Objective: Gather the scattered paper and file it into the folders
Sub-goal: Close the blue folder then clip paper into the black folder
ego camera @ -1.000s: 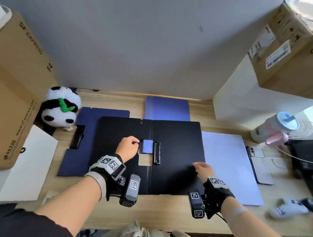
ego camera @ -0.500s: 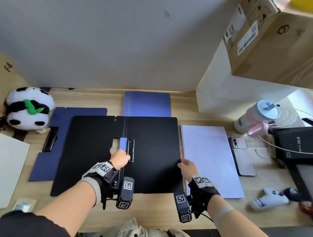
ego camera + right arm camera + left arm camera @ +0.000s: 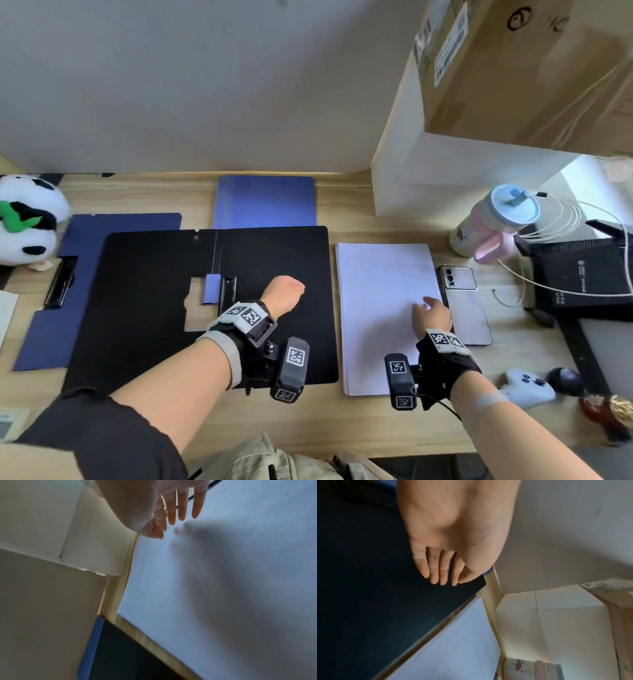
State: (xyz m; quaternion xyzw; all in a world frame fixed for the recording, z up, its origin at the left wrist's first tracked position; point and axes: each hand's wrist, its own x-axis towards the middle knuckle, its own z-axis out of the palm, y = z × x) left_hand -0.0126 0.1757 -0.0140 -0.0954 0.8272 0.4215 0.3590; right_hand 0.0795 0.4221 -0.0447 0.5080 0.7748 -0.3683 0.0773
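Observation:
A black folder (image 3: pixel 144 301) lies open flat on the desk, its clip (image 3: pixel 227 291) at the spine. Right of it lies a stack of white paper (image 3: pixel 380 291). My left hand (image 3: pixel 286 294) hovers over the folder's right half (image 3: pixel 368 601), fingers (image 3: pixel 436 573) loosely bent and holding nothing. My right hand (image 3: pixel 432 313) is over the paper's right part (image 3: pixel 223 588), fingers (image 3: pixel 181 509) straight and spread just above the sheet. Two blue folders lie behind, one at the left (image 3: pixel 102 229) and one at the back (image 3: pixel 265 200).
A phone (image 3: pixel 464 305) lies right of the paper. A tumbler (image 3: pixel 493 222), a black device (image 3: pixel 582 270) with cables, a white controller (image 3: pixel 527 385) and a white box (image 3: pixel 445 178) fill the right side. A panda toy (image 3: pixel 27 222) sits far left.
My left hand left the folder's clip and moved right over the right half. My right hand moved from the folder's right edge onto the paper stack. The head view shifted right.

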